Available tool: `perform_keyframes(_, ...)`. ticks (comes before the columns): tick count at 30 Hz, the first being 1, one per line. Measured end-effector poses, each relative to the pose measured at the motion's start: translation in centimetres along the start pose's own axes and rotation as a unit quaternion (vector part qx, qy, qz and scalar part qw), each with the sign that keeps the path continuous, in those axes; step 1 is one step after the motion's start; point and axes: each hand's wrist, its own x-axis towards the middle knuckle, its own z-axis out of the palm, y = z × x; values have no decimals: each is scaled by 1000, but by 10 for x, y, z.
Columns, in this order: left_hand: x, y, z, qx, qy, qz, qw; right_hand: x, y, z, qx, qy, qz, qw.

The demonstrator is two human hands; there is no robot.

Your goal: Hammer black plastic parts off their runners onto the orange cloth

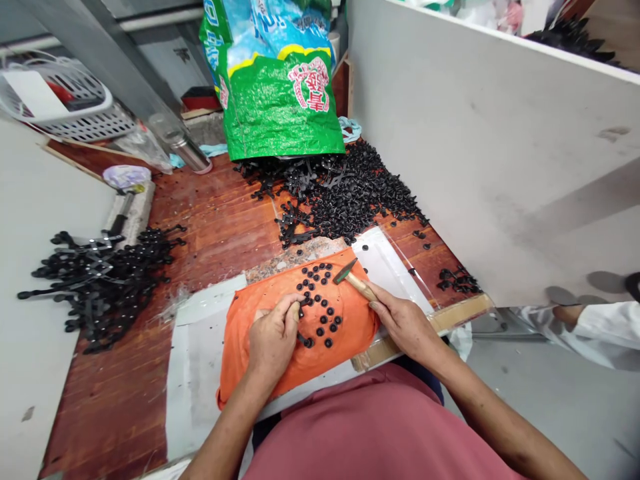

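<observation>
My right hand is closed around the wooden handle of a small hammer, its dark head over the far right part of an orange cloth pad. My left hand pinches a small black plastic part above the middle of the pad. Several small round black pieces lie scattered on the cloth between the hands. Much of the pinched part is hidden by my fingers.
Beyond the pad spreads a heap of small black pieces, below a green woven bag. On the left lies a pile of black strip-like parts. A grey panel bounds the right side; a metal flask stands far left.
</observation>
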Motion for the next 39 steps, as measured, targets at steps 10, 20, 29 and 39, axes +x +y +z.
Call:
perform_keyframes(10, 0, -2, 3, 91, 27, 19, 995, -1, -1, 0, -11, 3, -4, 1000)
perform_keyframes(20, -3, -2, 3, 8, 29, 18, 999, -3, -24, -9, -13, 4, -71, 997)
perform_keyframes(29, -2, -1, -2, -53, 11, -5, 999, -7, -10, 0, 8, -6, -27, 1000)
perform_keyframes(39, -6, 1, 4, 103, 31, 22, 994, -7, -8, 2, 12, -31, -19, 999)
